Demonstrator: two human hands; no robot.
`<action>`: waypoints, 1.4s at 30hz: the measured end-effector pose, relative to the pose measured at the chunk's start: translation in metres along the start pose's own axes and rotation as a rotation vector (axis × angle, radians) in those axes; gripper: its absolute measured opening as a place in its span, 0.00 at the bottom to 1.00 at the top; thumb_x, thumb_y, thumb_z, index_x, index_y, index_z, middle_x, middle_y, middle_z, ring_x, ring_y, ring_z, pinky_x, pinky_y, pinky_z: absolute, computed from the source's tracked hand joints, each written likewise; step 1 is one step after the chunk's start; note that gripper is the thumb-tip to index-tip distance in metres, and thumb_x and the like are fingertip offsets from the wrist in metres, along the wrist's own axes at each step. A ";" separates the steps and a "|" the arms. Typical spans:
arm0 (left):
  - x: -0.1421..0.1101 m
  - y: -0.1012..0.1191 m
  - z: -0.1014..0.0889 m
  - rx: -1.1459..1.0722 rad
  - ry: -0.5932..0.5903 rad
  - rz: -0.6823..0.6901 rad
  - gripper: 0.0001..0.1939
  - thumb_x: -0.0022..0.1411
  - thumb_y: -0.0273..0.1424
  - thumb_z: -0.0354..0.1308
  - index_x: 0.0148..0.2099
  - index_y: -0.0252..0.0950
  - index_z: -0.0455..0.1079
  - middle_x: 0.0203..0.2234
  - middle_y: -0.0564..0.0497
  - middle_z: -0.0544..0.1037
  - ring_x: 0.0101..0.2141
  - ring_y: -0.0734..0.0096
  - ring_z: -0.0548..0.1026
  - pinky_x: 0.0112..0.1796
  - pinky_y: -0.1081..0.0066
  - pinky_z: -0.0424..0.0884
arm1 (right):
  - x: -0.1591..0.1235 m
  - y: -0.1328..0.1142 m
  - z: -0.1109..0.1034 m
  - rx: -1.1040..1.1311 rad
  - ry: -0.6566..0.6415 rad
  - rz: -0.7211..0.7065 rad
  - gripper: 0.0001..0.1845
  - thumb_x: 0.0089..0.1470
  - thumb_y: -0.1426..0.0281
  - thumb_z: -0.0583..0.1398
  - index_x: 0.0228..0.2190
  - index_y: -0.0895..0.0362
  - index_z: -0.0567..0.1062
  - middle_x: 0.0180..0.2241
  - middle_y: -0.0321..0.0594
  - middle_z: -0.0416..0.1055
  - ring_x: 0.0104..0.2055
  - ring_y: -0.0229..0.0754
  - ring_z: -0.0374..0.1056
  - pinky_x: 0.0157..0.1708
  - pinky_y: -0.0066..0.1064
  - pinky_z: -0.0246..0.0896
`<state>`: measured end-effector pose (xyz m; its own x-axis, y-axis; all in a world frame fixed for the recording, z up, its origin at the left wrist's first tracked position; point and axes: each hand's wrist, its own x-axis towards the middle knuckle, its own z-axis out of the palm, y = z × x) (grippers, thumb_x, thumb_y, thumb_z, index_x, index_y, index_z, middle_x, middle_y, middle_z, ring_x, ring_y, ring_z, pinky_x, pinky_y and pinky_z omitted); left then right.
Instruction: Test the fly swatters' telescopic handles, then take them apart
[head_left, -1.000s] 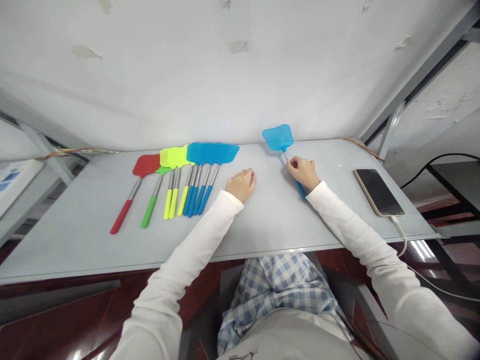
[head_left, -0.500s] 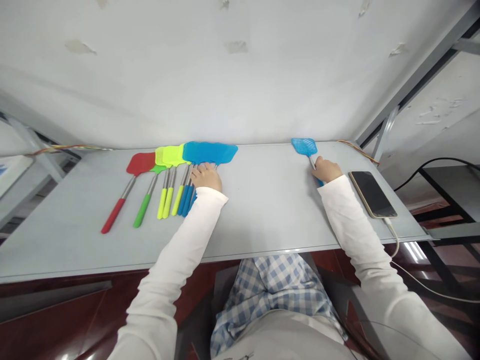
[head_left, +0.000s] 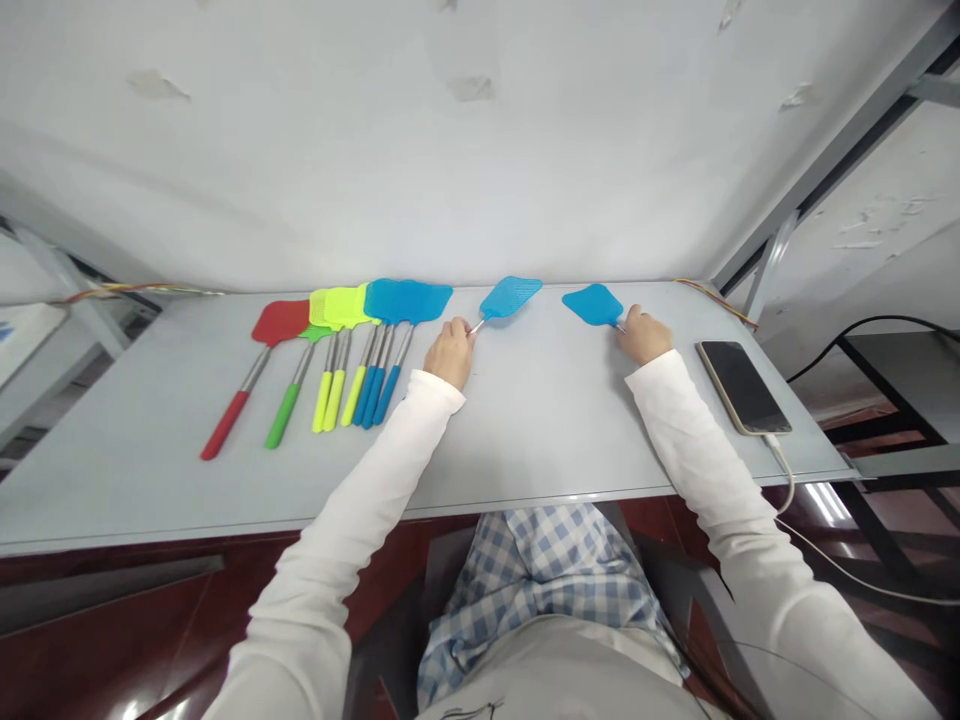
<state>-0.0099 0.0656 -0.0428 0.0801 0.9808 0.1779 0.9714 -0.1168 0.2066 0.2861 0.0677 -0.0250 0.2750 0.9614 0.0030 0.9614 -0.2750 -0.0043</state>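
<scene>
A: What's filling the view?

B: A pale, scuffed wall [head_left: 480,150] is rising behind a long grey table [head_left: 540,450], and a row of fly swatters [head_left: 337,320] is lying across the table's left half, running red, green, yellow-green and blue, with the heads pointing toward the wall.

A: And the hands?

B: Both are reaching out from white sleeves [head_left: 375,460]. The left hand [head_left: 450,352] is clenched around a blue fly swatter [head_left: 510,297], just beside the row, with a thin metal shaft [head_left: 475,326] poking out of the fist. The right hand [head_left: 643,335] seems to be closed on a second blue fly swatter [head_left: 592,305], but I can't tell how the fingers are sitting.

A: Where's the risk?

B: The left hand is working close to the row, so a stray knuckle could knock those handles out of line. On the right, a smartphone [head_left: 742,388] is lying near the hand, and its charging cable [head_left: 784,470] is trailing over the table edge, where a wide sweep of the sleeve could snag it.
</scene>
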 end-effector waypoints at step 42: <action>-0.004 -0.009 0.004 -0.014 0.256 0.139 0.17 0.68 0.37 0.46 0.52 0.44 0.72 0.43 0.44 0.71 0.44 0.62 0.69 0.34 0.68 0.62 | -0.008 -0.025 0.036 0.064 0.334 -0.021 0.23 0.54 0.80 0.44 0.47 0.70 0.68 0.52 0.67 0.61 0.54 0.62 0.57 0.46 0.55 0.52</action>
<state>-0.0184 0.0631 -0.0489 0.1520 0.8840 0.4421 0.9517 -0.2517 0.1761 0.2601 0.0670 -0.0606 0.2516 0.9094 0.3313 0.9676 -0.2445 -0.0636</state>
